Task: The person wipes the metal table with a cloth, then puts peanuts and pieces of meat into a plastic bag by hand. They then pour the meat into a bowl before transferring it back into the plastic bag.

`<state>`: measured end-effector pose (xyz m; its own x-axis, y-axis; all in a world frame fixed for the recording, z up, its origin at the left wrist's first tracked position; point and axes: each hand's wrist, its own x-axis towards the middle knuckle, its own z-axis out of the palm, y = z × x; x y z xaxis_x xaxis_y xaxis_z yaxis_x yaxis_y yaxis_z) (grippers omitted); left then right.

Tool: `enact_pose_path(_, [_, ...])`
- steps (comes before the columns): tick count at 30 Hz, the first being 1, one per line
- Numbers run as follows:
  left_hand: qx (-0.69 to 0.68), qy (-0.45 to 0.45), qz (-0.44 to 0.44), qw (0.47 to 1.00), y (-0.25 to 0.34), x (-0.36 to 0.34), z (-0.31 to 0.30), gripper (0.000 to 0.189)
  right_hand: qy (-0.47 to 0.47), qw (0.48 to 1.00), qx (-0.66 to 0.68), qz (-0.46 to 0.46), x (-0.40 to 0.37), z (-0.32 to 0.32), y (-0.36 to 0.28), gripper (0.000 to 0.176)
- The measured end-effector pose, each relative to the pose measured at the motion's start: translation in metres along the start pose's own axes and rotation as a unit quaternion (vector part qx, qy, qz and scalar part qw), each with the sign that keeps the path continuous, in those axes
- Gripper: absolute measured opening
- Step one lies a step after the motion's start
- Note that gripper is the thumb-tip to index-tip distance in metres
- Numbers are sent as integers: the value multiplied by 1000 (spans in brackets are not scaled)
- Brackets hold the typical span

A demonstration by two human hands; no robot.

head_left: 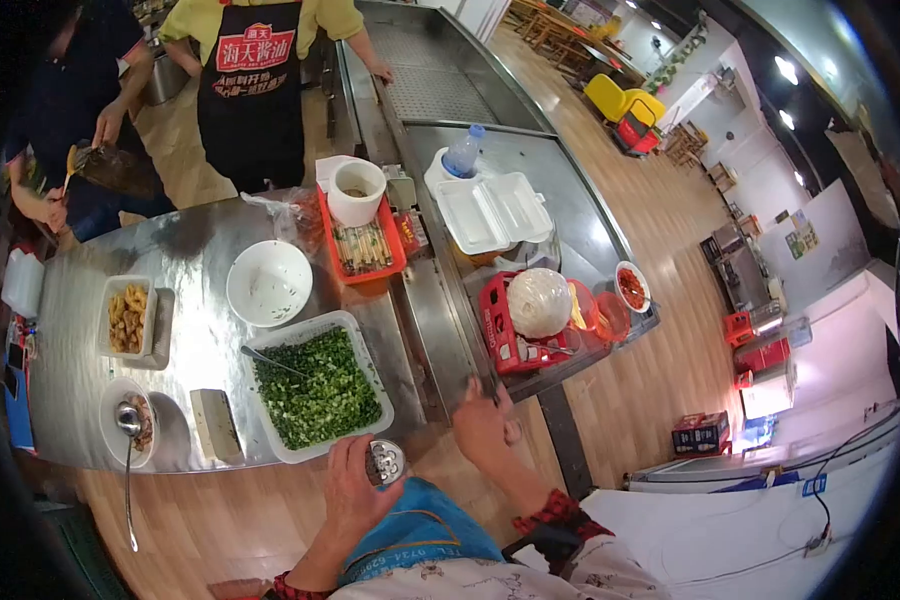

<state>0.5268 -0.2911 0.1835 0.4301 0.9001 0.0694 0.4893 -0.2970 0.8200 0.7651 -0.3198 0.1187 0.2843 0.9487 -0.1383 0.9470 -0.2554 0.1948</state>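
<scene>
My left hand (358, 495) is wrapped round a small shaker with a perforated metal lid (384, 463), held just in front of the table edge. Beyond it sits a white tub (370, 375) of chopped green onions (315, 390), a spoon (275, 362) resting in them. My right hand (483, 425) is at the front of the counter, fingers curled together; a small dark bit shows at the fingertips, and I cannot tell what it is. Near that hand stands a red plastic crate (500, 325) with a wrapped white bundle (540, 303) on top.
The steel table (200, 225) also bears a white bowl (269, 283), a tub of fried pieces (128, 317), a bowl with a ladle (128, 420) and a red basket (390, 265) of packets. An open foam box (475, 215) lies on the counter. Two people (255, 100) stand opposite.
</scene>
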Motion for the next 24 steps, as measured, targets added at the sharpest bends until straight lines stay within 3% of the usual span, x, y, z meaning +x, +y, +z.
enact_pose_path(1, [-7, -3, 1, 1000, 0, -1, -3, 67, -82, 995, 44, 38, -19, -12, 0, 35])
enact_pose_path(5, [9, 17, 32, 999, -5, -7, -15, 64, -303, 950, 68, -11, -76, 3, 13, 26])
enact_pose_path(8, [2, 0, 4, 1000, -9, -12, -24, 66, -327, 929, 173, 15, -77, -13, 19, 27])
enact_pose_path(10, [24, -10, -34, 999, -7, -11, -29, 68, -204, 960, 185, 45, -51, -67, 2, 26])
enact_pose_path(12, [20, 1, -45, 999, -8, -11, -31, 69, -7, 968, 251, -30, -12, -80, 4, 23])
enact_pose_path(14, [17, 13, -59, 998, -7, -13, -30, 70, 121, 972, 200, -31, 37, -95, -5, 15])
enact_pose_path(17, [30, 43, -78, 996, -4, -14, -31, 71, 148, 961, 222, -66, 139, -82, -11, 19])
enact_pose_path(19, [34, 56, -81, 995, 1, -13, -32, 68, 151, 954, 249, -70, 197, -20, -11, 21])
enact_pose_path(21, [43, 53, -97, 993, 7, -10, -32, 69, 241, 934, 165, -204, 233, 46, -7, 28])
enact_pose_path(22, [44, 53, -112, 991, 9, -8, -31, 69, 240, 934, 169, -203, 223, 40, -12, 28])
enact_pose_path(24, [42, 70, -105, 991, 7, -2, -23, 69, 172, 956, 232, -44, 177, 6, -21, 42])
